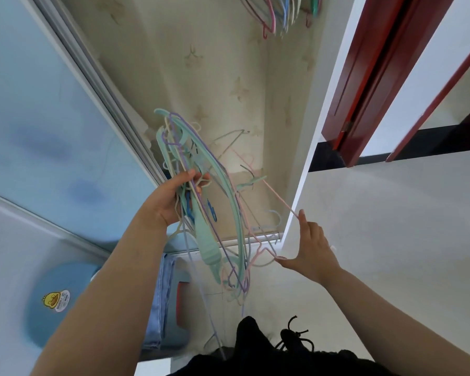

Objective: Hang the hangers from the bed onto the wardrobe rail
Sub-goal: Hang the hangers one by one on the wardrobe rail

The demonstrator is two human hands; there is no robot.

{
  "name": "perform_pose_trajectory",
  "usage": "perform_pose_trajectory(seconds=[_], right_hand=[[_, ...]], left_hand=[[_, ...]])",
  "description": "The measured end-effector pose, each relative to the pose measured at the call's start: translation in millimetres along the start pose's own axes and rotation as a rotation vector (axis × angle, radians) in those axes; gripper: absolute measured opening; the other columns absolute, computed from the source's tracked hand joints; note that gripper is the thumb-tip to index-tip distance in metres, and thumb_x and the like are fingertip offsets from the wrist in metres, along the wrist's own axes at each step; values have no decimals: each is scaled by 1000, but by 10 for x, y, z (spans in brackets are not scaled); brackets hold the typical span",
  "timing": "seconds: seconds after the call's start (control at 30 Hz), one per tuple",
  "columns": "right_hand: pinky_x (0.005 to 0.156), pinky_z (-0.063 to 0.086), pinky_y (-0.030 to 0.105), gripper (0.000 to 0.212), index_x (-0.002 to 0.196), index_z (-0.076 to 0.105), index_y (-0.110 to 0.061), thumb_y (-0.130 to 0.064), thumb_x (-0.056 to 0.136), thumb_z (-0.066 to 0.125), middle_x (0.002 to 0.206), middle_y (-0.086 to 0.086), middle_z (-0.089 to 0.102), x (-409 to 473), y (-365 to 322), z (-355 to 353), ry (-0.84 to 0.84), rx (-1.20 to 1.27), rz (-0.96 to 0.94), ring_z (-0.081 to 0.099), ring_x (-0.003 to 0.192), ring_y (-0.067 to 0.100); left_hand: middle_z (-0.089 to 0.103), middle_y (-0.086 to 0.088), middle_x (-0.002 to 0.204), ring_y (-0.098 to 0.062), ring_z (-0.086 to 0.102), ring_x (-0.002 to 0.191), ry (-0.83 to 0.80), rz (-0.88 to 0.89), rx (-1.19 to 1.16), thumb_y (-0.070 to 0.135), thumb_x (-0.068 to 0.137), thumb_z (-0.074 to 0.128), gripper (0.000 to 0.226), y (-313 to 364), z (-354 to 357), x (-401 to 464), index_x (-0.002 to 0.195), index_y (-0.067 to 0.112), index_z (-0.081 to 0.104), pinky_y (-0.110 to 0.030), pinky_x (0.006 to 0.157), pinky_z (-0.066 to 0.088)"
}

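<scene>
My left hand [171, 199] grips a tangled bundle of pastel hangers [215, 213], mint, purple, cream and pink, in front of the open wardrobe. A thin pink hanger [280, 200] sticks out of the bundle to the right. My right hand [311, 245] touches it, the forefinger against its long bar and the thumb near its lower bend. Several hangers on the rail [280, 12] hang at the top edge; the rail itself is out of view.
The wardrobe's patterned back wall [215, 77] is ahead, a pale blue sliding door [52, 118] on the left, a white side panel [323, 118] on the right. A red door frame [372, 85] stands beyond. Folded jeans [160, 302] and a blue stool [60, 299] lie low left.
</scene>
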State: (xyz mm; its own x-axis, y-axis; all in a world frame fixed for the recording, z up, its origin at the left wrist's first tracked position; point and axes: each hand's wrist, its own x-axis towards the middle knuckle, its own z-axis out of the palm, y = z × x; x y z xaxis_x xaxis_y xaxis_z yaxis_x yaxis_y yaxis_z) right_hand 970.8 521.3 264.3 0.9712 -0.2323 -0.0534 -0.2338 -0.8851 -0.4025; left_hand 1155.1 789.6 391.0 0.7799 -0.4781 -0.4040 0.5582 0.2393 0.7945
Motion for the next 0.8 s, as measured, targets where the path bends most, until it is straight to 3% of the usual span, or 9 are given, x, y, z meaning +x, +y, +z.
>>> perform_pose_trajectory(seconds=[0.1,0.2,0.27,0.3,0.4,0.5,0.6,0.7,0.8], right_hand=[[93,45,42,131,151,8,-5,-76,58,66,128,13,46,93,135,-121,89,-148,-88,49,112,29],[101,40,46,128,150,11,-5,-72,58,70,135,14,43,173,199,-288,119,-169,-177,44,121,32],[100,40,45,124,149,16,-6,-74,58,67,133,13,43,206,203,-400,162,-216,-241,44,118,31],[99,41,44,122,149,18,-6,-74,59,66,131,12,43,218,203,-449,181,-245,-259,44,116,31],[100,38,43,114,147,26,-3,-71,63,65,129,12,46,244,203,-587,264,-301,-279,46,114,30],[106,34,47,114,146,29,-3,-73,63,65,128,14,50,269,215,-677,337,-350,-248,46,115,31],[105,34,46,114,147,29,-8,-76,62,63,131,10,49,285,252,-752,301,-368,-210,47,116,29],[104,37,45,114,149,23,-14,-80,62,55,139,7,41,304,309,-824,175,-299,-220,43,123,28],[110,30,43,117,152,12,-18,-78,63,60,147,5,31,357,305,-784,44,-204,-226,34,132,25]], left_hand=[[74,-5,79,-9,66,55,48,-50,16,21,85,57,24,-84,72,1,96,1,65,-19,52,54],[73,-8,76,-10,63,50,35,-87,22,26,74,72,21,-123,100,13,83,7,74,-22,52,55],[74,-10,88,-11,63,51,23,-97,11,28,59,86,43,-147,119,43,92,6,71,-23,55,56],[74,-9,88,-11,64,52,34,-101,28,29,60,85,45,-154,143,51,95,5,69,-24,57,57],[75,-6,83,-11,67,58,81,-100,65,27,72,70,24,-152,188,95,86,8,73,-25,62,59],[75,-4,84,-12,68,65,113,-96,98,30,71,70,20,-121,197,99,78,13,77,-27,69,58],[74,-4,80,-11,66,59,133,-93,64,32,64,78,28,-90,173,85,83,12,73,-26,63,59],[72,-5,72,-10,63,50,82,-60,-33,32,41,94,51,-88,142,50,81,7,74,-23,53,56],[72,-8,71,-10,61,45,33,-33,-139,26,62,83,26,-110,141,7,78,7,75,-22,47,54]])
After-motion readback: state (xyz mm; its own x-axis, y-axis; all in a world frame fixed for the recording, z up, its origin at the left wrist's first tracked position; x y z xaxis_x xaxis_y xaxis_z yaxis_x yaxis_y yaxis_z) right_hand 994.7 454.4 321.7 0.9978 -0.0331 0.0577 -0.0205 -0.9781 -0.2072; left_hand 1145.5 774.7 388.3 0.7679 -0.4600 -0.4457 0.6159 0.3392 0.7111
